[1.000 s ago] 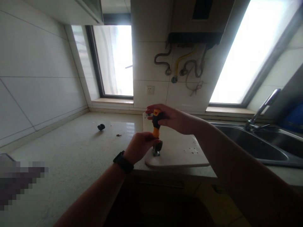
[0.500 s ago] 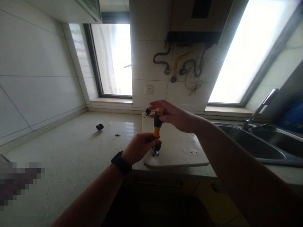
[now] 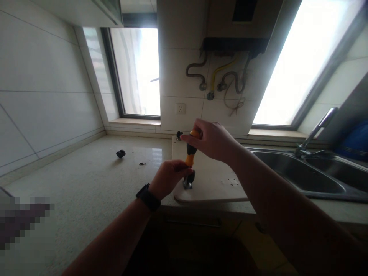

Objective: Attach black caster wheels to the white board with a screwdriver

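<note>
My right hand (image 3: 214, 138) is wrapped round the top of a yellow and black screwdriver (image 3: 191, 150), which stands nearly upright. Lower down, my left hand (image 3: 172, 174), with a black watch on its wrist, pinches around the foot of the handle; the shaft is mostly hidden by its fingers. Directly below is a caster wheel (image 3: 191, 176) with a metal plate (image 3: 188, 186), at the near left corner of a pale board (image 3: 212, 191). Another caster (image 3: 179, 135) sits at the board's far left corner. Screw holes show on the board's right part.
On the pale speckled counter (image 3: 94, 184), a loose black caster (image 3: 120, 153) and a few small dark pieces (image 3: 142, 164) lie left of the board. To the right is a double steel sink (image 3: 304, 184) with a tap (image 3: 319, 130). Hoses (image 3: 198, 76) hang beneath a wall unit.
My right hand has turned about the screwdriver's top, its fingers going from stretched out to curled round the handle. My left hand has stayed at the handle's foot.
</note>
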Motion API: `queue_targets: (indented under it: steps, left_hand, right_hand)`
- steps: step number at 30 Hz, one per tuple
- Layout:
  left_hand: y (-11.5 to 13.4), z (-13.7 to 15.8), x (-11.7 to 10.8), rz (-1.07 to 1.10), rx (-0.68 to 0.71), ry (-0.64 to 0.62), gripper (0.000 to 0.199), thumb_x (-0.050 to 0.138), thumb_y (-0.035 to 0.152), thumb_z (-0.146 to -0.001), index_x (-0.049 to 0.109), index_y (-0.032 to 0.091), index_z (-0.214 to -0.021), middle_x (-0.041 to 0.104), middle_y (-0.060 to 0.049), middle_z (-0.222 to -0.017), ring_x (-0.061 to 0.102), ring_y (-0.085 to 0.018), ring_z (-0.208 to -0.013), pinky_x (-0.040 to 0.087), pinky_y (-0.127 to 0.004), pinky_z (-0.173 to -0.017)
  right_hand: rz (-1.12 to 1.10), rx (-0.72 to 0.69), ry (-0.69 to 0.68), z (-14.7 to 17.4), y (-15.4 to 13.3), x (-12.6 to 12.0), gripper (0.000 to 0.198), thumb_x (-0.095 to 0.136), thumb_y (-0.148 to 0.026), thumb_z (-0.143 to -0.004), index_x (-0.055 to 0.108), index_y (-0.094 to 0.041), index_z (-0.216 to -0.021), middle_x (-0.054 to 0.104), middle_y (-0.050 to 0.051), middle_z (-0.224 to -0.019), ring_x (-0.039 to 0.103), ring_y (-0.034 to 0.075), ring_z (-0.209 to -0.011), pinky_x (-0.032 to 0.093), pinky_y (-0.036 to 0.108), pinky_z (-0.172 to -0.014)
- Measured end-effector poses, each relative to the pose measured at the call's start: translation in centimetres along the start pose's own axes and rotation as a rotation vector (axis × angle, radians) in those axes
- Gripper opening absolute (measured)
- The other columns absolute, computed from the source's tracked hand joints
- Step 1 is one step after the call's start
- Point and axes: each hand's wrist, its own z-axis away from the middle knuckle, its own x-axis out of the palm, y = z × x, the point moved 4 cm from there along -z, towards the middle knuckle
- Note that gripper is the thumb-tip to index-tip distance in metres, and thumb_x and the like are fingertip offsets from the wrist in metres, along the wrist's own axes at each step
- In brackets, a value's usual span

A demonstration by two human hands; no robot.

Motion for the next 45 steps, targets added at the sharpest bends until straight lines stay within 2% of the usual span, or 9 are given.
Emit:
queue_targets:
  steps: [5, 11, 17, 20, 24, 31, 36, 42, 45]
  left_hand:
    - [0.2, -0.1, -0.2, -0.081, 0.038, -0.006, 0.013, 0.074, 0.030, -0.090, 0.079, 0.020, -0.096, 0.080, -0.003, -0.088, 0.073, -0.020, -0.082, 0.054, -0.034, -0.078]
    - [0.7, 0.2, 0.1, -0.024, 0.025, -0.024, 0.015, 0.072, 0.029, -0.091, 0.078, 0.018, -0.100, 0.080, -0.004, -0.092, 0.072, -0.019, -0.083, 0.054, -0.034, -0.077]
    - [0.2, 0.2, 0.1, 0.050, -0.005, 0.063, 0.019, 0.081, 0.033, -0.082, 0.076, 0.017, -0.090, 0.078, -0.004, -0.085, 0.070, -0.018, -0.075, 0.053, -0.033, -0.072]
    - [0.3, 0.2, 0.0, -0.002, 0.031, 0.048, 0.015, 0.077, 0.032, -0.086, 0.076, 0.018, -0.090, 0.077, -0.003, -0.083, 0.069, -0.018, -0.074, 0.051, -0.032, -0.071]
    - [0.3, 0.1, -0.1, -0.021, 0.029, 0.044, 0.013, 0.074, 0.030, -0.087, 0.077, 0.018, -0.092, 0.078, -0.003, -0.085, 0.069, -0.018, -0.077, 0.052, -0.032, -0.073]
    - [0.8, 0.4, 0.4, -0.005, 0.041, 0.012, 0.012, 0.073, 0.028, -0.089, 0.076, 0.017, -0.092, 0.078, -0.003, -0.086, 0.070, -0.017, -0.078, 0.053, -0.031, -0.074]
    - [0.3, 0.2, 0.5, 0.042, 0.025, 0.010, 0.017, 0.078, 0.030, -0.085, 0.076, 0.016, -0.094, 0.079, -0.003, -0.087, 0.071, -0.017, -0.079, 0.055, -0.031, -0.074]
    - [0.2, 0.1, 0.3, -0.005, 0.058, -0.001, 0.016, 0.075, 0.031, -0.088, 0.078, 0.017, -0.094, 0.080, -0.003, -0.088, 0.071, -0.019, -0.081, 0.054, -0.033, -0.076]
    - [0.3, 0.1, 0.2, -0.012, 0.045, -0.002, 0.015, 0.075, 0.030, -0.089, 0.079, 0.018, -0.097, 0.080, -0.003, -0.089, 0.072, -0.018, -0.082, 0.054, -0.032, -0.076]
  right_hand:
    - [-0.537, -0.226, -0.387, 0.4, 0.5, 0.0, 0.049, 0.054, -0.023, -0.095, 0.049, -0.027, -0.143, 0.059, 0.008, -0.141, 0.059, 0.022, -0.123, 0.051, 0.038, -0.097]
    - [-0.177, -0.085, -0.128, -0.1, 0.7, -0.6, 0.034, 0.079, -0.043, -0.085, 0.072, -0.020, -0.109, 0.070, 0.003, -0.086, 0.063, 0.019, -0.076, 0.046, 0.034, -0.070]
    - [0.176, -0.019, 0.128, 0.1, -0.3, -0.4, 0.048, 0.076, -0.063, -0.081, 0.056, -0.020, -0.077, 0.059, 0.000, -0.066, 0.045, 0.015, -0.057, 0.030, 0.033, -0.057]
    - [-0.085, -0.118, -0.079, 0.2, -0.3, -0.2, 0.028, 0.064, -0.044, -0.093, 0.065, -0.019, -0.106, 0.069, 0.006, -0.091, 0.061, 0.019, -0.076, 0.043, 0.033, -0.065]
    - [-0.416, -0.232, -0.404, 0.4, 0.1, -0.3, 0.041, 0.056, -0.023, -0.093, 0.059, -0.018, -0.133, 0.069, 0.009, -0.123, 0.065, 0.020, -0.107, 0.050, 0.033, -0.089]
    - [0.051, -0.078, 0.003, 0.0, -0.3, -0.6, 0.043, 0.086, -0.055, -0.074, 0.072, -0.017, -0.089, 0.066, 0.001, -0.073, 0.057, 0.016, -0.066, 0.039, 0.030, -0.062]
    - [0.225, -0.015, 0.156, 0.2, -1.4, -0.2, 0.045, 0.071, -0.059, -0.086, 0.067, -0.016, -0.078, 0.061, 0.002, -0.065, 0.050, 0.015, -0.058, 0.034, 0.032, -0.058]
    - [-0.526, -0.186, -0.407, 0.0, -0.2, 0.0, 0.044, 0.058, -0.021, -0.091, 0.064, -0.023, -0.134, 0.068, 0.006, -0.131, 0.067, 0.019, -0.113, 0.053, 0.032, -0.094]
    - [-0.562, -0.163, -0.430, 0.0, 0.7, -0.4, 0.047, 0.062, -0.019, -0.089, 0.063, -0.024, -0.136, 0.068, 0.005, -0.134, 0.066, 0.019, -0.120, 0.052, 0.035, -0.104]
